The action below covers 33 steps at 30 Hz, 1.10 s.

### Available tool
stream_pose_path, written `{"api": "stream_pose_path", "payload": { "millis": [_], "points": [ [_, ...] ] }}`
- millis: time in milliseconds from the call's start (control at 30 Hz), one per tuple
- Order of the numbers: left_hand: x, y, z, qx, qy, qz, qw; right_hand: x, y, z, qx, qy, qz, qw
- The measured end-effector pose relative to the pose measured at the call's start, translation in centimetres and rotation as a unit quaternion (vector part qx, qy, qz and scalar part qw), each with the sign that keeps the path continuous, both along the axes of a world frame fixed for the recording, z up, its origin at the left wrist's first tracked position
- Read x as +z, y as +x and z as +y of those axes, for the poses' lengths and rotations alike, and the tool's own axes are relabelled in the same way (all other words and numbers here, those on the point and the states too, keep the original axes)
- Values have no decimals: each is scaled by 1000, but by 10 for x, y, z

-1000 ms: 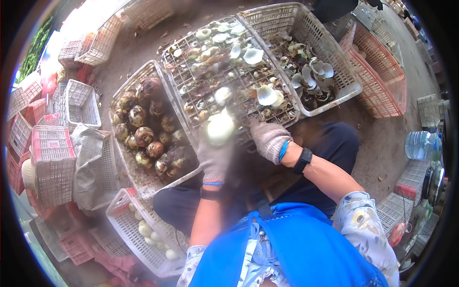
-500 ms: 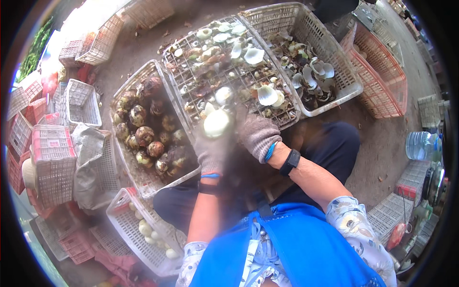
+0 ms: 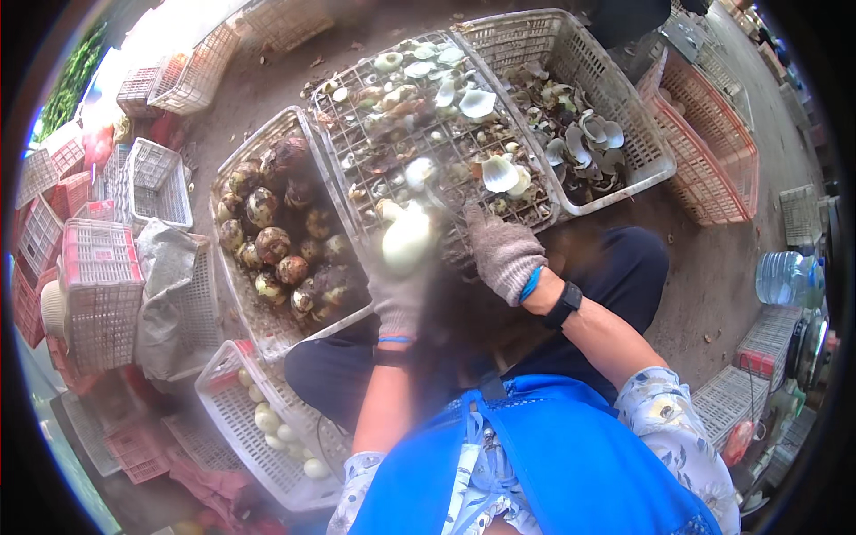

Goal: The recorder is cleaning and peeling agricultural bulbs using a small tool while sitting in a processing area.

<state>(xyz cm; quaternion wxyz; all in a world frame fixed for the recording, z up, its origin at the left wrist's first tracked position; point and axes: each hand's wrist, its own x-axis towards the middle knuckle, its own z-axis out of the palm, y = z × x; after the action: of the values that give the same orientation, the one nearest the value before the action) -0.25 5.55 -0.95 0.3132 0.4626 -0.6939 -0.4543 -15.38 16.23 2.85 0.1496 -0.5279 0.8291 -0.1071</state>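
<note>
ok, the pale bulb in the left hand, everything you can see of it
The bulb is a rounded, cream-white peeled piece, smooth-looking and slightly blurred, so fine surface detail is unclear. It sits upright at the fingertips of the gloved left hand, held above the near edge of the flat mesh crate strewn with peelings. The gloved right hand is close beside it on the right; whether it touches the bulb cannot be told. The crate of brown unpeeled bulbs lies to its left.

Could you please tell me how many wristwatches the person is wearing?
1: a black watch on the right wrist, just behind the gloved right hand. The left wrist shows only bands; a watch there could be hidden.
</note>
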Motion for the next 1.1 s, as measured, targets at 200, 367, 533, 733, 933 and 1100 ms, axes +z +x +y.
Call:
{"api": "stream_pose_path", "payload": {
  "millis": [200, 367, 533, 733, 933, 1100],
  "points": [
    [-5, 5, -1, -40, -34, -22, 998, 18, 21, -9, 90, -110, 63, 988],
    [4, 2, 4, -18, -71, -47, 996, -33, -19, -6, 0, 24, 156, 987],
    [-4, 6, 2, -34, -36, -23, 999, 19, 7, -11, 72, -97, 89, 989],
    [3, 2, 8, -36, -91, -32, 995, 15, -29, -9, 78, -19, 115, 990],
    [-21, 10, 7, -21, -99, 34, 994, 63, -24, -47, 256, -12, 71, 964],
    [0, 11, 8, -57, -133, 0, 989, 40, -41, -54, 233, 23, 70, 970]
  ]
}}
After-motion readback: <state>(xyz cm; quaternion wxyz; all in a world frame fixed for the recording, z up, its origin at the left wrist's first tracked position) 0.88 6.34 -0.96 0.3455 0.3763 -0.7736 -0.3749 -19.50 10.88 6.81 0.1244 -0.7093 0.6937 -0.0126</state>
